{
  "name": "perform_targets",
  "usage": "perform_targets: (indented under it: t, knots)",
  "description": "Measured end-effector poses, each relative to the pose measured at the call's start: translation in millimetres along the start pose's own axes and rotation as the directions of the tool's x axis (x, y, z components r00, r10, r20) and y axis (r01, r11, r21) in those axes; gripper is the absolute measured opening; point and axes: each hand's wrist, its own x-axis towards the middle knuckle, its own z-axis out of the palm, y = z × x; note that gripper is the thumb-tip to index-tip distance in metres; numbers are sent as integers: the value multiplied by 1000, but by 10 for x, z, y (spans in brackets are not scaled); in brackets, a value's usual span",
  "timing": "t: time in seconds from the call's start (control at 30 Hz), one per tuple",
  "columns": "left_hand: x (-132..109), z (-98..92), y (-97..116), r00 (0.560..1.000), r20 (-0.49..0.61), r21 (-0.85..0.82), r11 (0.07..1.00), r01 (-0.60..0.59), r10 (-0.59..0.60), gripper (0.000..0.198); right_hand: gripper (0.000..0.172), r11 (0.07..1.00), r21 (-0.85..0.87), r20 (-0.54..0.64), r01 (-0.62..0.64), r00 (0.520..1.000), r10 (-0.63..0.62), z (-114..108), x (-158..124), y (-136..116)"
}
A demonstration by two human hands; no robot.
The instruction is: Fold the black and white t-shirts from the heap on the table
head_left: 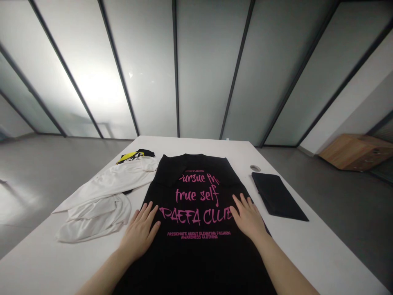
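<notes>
Black tee (pixel 196 266) — pink print, "Pursue the true self"

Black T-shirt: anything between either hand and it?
Nothing visible. The left hand and right hand lie flat directly on the black T-shirt, either side of its pink print. The white garment and folded black cloth lie off to the sides.

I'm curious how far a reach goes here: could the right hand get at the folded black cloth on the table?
Probably yes. The right hand rests on the black T-shirt with pink print, close beside the folded black cloth. Nothing appears to stand between them on the white table.
</notes>
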Motion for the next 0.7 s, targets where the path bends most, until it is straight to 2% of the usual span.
perform_targets:
  t: [0.17,0.3,0.4,0.53,0.63,0.7]
  knots:
    - [165,-185,240,994,109,-56,998,3,3,60,67,1000,-5,1,-23,1000,23,16,6,-65]
    - [510,-388,644,984,175,-261,965,26,21,56,66,1000,-4,1,-30,1000,30,11,17,-71]
    - [854,-448,996,987,157,-393,920,18,47,50,65,999,6,0,-43,999,43,8,24,-64]
    - [1242,-297,1273,993,112,-461,884,80,-32,42,64,998,34,8,-62,998,62,-14,36,-64]
    - [1336,-78,1273,993,70,-408,906,115,-95,38,63,996,49,9,-76,997,76,-37,50,-65]
    - [1308,48,1226,997,50,-353,933,70,-56,38,63,994,52,7,-97,995,97,-46,63,-57]
